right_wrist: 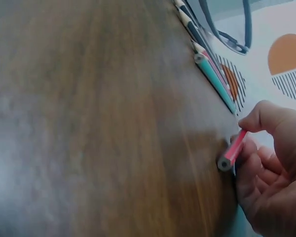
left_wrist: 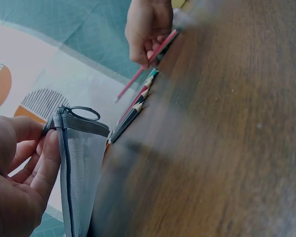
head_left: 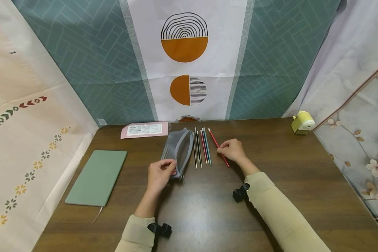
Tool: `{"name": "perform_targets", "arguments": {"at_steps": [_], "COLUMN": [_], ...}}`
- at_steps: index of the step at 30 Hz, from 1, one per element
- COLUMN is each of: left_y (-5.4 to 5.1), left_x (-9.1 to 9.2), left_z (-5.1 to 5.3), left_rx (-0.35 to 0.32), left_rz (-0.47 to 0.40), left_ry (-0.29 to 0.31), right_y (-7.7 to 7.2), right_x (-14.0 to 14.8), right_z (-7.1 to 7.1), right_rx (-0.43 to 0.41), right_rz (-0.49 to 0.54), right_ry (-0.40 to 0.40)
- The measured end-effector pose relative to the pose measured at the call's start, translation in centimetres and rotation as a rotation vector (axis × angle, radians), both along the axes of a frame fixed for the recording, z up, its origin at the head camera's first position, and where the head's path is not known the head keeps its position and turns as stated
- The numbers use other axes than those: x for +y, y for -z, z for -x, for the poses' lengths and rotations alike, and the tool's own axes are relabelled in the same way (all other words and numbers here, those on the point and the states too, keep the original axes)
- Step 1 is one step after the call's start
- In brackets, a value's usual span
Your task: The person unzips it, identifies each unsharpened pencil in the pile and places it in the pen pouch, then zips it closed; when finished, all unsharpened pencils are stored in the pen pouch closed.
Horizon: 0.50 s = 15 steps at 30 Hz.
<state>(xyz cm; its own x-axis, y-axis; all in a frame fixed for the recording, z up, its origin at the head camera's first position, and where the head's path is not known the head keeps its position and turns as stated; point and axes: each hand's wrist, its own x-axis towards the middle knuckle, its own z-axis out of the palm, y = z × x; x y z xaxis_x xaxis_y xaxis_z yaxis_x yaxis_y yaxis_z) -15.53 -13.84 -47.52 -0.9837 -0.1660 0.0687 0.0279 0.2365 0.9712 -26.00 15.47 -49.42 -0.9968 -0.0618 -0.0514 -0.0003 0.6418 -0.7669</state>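
A grey mesh zip pencil case [head_left: 173,145] lies on the table with its zipped mouth spread apart. My left hand [head_left: 159,173] pinches the near end of its edge; in the left wrist view the thumb and fingers grip the corner by the zip pull ring [left_wrist: 84,113]. To the right of the case, several pencils [head_left: 201,147] lie side by side, dark, red and teal. My right hand [head_left: 233,150] holds a red pencil [head_left: 213,137] between thumb and fingers. In the right wrist view that pencil's blunt, unsharpened end [right_wrist: 226,163] points toward the camera.
A green notebook [head_left: 97,178] with a ribbon lies at the left. Behind the case is a pink packet [head_left: 145,130] with a white label. A yellow-green pencil sharpener [head_left: 302,122] stands at the back right. Patterned cloth [head_left: 113,70] hangs behind the wooden table [head_left: 208,217].
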Motion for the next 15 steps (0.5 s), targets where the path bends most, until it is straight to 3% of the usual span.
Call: {"name": "perform_targets", "arguments": {"at_steps": [6, 15], "left_y": [-0.09, -0.16], "left_x": [0.13, 0.44], "left_z": [0.08, 0.17], "left_rx": [-0.009, -0.001], "left_rz": [0.001, 0.010], "left_ry": [0.003, 0.006], "right_y": [0.24, -0.05], "right_x": [0.71, 0.35], "right_z": [0.09, 0.04], "right_rx": [-0.055, -0.154], "right_rz": [0.214, 0.432], "right_ry": [-0.045, -0.083]}}
